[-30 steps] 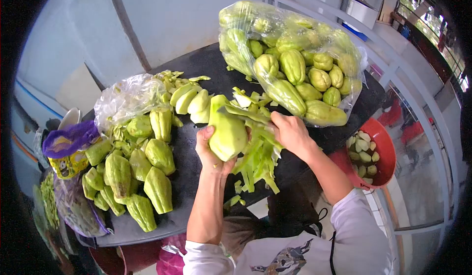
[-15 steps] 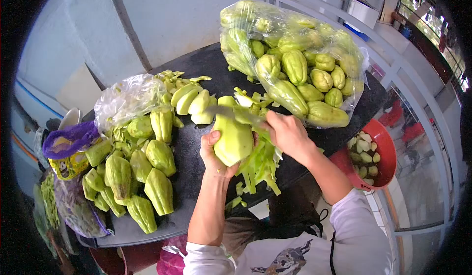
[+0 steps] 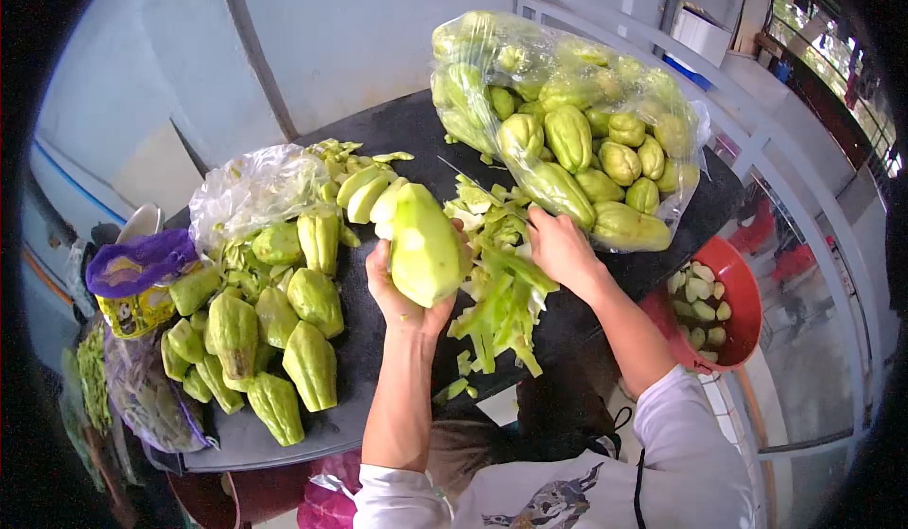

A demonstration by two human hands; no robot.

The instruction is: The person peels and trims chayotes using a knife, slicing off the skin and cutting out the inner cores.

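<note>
My left hand (image 3: 399, 309) is wrapped around a pale, peeled chayote (image 3: 424, 253), held upright over the dark table. In my right hand (image 3: 562, 250) is a knife, its thin blade (image 3: 462, 173) pointing up and left over the peelings; the handle is mostly hidden by my fingers. Blade and chayote are apart. Between my hands lies a heap of green peelings (image 3: 501, 288). Several pale peeled chayotes (image 3: 367, 194) sit just behind the held one. To the left stand several chayotes with ridged green skin (image 3: 309, 370).
A large clear bag of whole chayotes (image 3: 598, 141) fills the table's far right. Crumpled clear plastic (image 3: 253, 189) and a purple-topped yellow package (image 3: 137, 283) lie left. A red bucket (image 3: 747, 293) with pale pieces stands below right, near a metal railing (image 3: 804, 184).
The knife has come off the chayote and now points away over the peelings. My left hand has turned the chayote and shifted it slightly left and up.
</note>
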